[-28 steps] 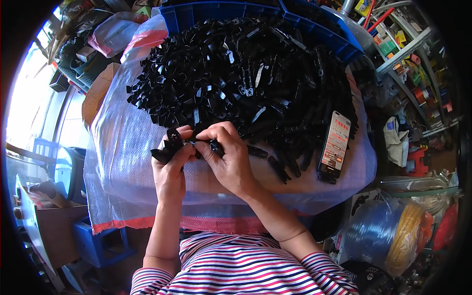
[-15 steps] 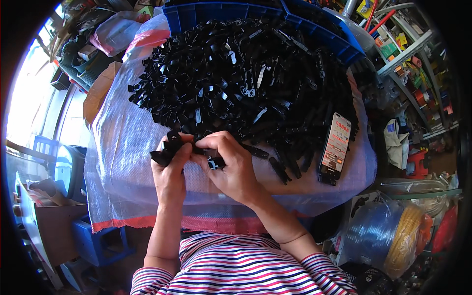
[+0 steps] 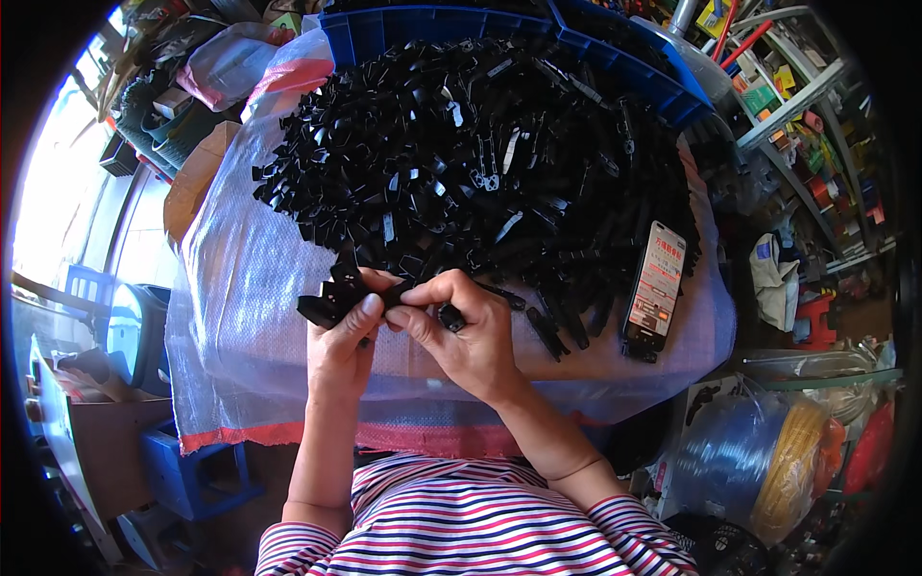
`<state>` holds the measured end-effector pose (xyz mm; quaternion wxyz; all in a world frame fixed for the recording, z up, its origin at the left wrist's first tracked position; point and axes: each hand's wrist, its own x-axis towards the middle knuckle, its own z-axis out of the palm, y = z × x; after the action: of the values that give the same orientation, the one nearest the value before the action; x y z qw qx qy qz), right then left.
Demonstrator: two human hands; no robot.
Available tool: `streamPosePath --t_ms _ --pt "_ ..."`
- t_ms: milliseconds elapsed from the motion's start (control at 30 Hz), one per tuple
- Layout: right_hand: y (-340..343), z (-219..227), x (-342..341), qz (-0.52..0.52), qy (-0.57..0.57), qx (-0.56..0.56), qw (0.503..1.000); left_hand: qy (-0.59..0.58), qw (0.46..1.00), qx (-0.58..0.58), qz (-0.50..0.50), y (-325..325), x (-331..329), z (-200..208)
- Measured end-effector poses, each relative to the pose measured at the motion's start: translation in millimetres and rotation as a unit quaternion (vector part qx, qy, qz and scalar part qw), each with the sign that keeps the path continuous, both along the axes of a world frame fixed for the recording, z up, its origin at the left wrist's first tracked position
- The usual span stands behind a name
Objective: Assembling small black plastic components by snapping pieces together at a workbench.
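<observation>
My left hand (image 3: 343, 338) is closed around several small black plastic parts (image 3: 331, 300), which stick out past its thumb on the left. Close beside it, my right hand (image 3: 471, 336) pinches a black piece (image 3: 394, 298) between thumb and forefinger, where the two hands nearly meet. Another short black part (image 3: 450, 318) is tucked in the curled fingers of the right hand. Beyond both hands lies a large heap of similar black plastic parts (image 3: 403, 182), spread over a white woven sack (image 3: 240, 288). How the pinched piece joins the others is hidden by my fingers.
A phone (image 3: 656, 283) with a lit screen lies at the heap's right edge. Blue plastic crates (image 3: 432, 27) stand behind the heap. A blue stool (image 3: 197, 470) is at lower left, a bagged wire coil (image 3: 740, 451) at lower right, and crowded shelves (image 3: 797, 106) at far right.
Both hands have shifted slightly to the right. The right fingertips have come down into a tighter pinch on the black piece, and the part in the right palm has turned.
</observation>
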<state>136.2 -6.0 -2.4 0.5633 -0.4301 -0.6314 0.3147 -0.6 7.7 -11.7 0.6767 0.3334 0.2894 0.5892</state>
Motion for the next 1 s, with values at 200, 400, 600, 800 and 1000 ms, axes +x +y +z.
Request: streamPosePath --t_ms 200,400,600,800,1000 --pt "-5.1 1.0 -10.3 0.009 -0.024 0.05 0.998 -0.077 0.997 -0.021 0.004 4.5 0.1 -4.6" --pt "-7.0 10.0 -8.1 -0.015 -0.035 0.015 0.999 -0.023 0.999 0.001 0.023 2.5 -1.2 -2.0" --pt "-6.6 1.3 -6.0 -0.004 -0.051 0.039 0.998 0.038 0.999 -0.001 0.024 1.0 -0.9 -6.1" --pt "-12.0 -4.8 4.7 0.052 0.048 -0.037 0.997 0.057 0.997 0.021 0.047 2.8 -1.5 -2.9" --pt "-7.4 5.0 12.9 -0.008 -0.042 0.033 0.999 0.023 0.999 0.008 0.041 4.9 0.2 -4.5"
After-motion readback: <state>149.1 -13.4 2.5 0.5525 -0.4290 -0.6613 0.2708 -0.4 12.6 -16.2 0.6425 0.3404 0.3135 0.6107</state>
